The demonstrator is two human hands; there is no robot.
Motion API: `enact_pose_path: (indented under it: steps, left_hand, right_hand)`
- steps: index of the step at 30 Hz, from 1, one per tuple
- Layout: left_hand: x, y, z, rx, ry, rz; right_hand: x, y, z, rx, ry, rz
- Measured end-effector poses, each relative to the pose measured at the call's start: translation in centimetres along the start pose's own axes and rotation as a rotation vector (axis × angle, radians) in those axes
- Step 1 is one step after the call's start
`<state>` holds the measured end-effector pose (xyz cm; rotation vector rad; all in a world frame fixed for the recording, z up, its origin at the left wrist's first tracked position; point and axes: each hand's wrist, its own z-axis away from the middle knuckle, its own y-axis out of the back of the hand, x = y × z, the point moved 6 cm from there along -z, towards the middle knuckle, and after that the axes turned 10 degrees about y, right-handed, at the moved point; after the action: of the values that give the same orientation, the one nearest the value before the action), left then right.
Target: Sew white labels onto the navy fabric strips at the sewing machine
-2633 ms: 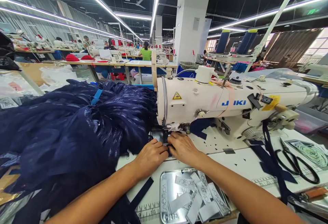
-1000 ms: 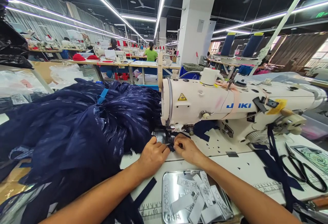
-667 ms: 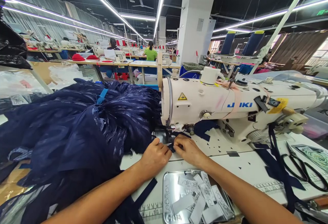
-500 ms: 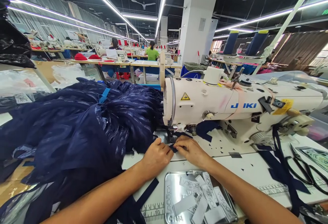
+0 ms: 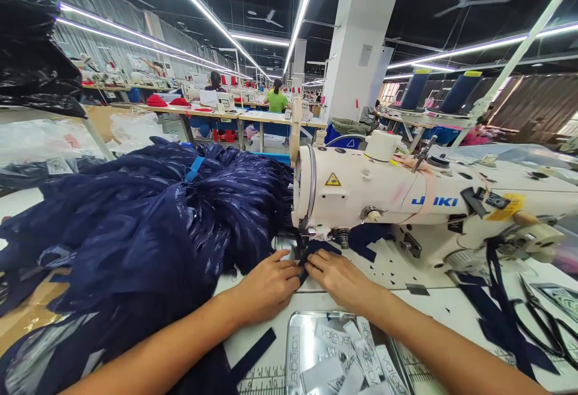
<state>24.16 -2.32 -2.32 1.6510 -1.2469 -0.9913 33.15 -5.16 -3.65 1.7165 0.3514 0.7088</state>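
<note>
A white sewing machine (image 5: 347,193) stands in front of me, its presser foot (image 5: 301,248) low over the metal needle plate. Just in front of the foot lies a small piece of navy fabric (image 5: 303,272). My left hand (image 5: 266,286) grips its left side, fingers pressed together. From the right, my right hand (image 5: 338,279) has bent fingertips closed on the same piece. More navy fabric (image 5: 326,248) lies behind the right fingers. A large heap of navy garments (image 5: 180,214) reaches close to the left hand.
A metal tin (image 5: 295,323) of white printed labels sits between my forearms. Black scissors (image 5: 539,317) and navy strips (image 5: 483,304) lie at right. Small dark scraps dot the machine bed. Thread cones (image 5: 460,93) stand behind; a person in green (image 5: 277,101) sits farther off.
Both hands have shifted slightly; the right fingers have gone from a raised pinch to lying lower on the fabric. The left fingers are stretched farther toward the presser foot. The whole view has shifted slightly.
</note>
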Motion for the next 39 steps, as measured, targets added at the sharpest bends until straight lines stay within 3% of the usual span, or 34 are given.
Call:
enact_pose_path:
  steps: [8, 39]
  left_hand:
    - [0.5, -2.0, -2.1, -0.052, 0.179, -0.046]
    - [0.1, -2.9, -3.1, 0.102, 0.279, -0.137]
  right_hand:
    - [2.5, -0.9, 0.2, 0.055, 0.039, -0.004]
    - [4.1, -1.4, 0.3, 0.065, -0.04, -0.119]
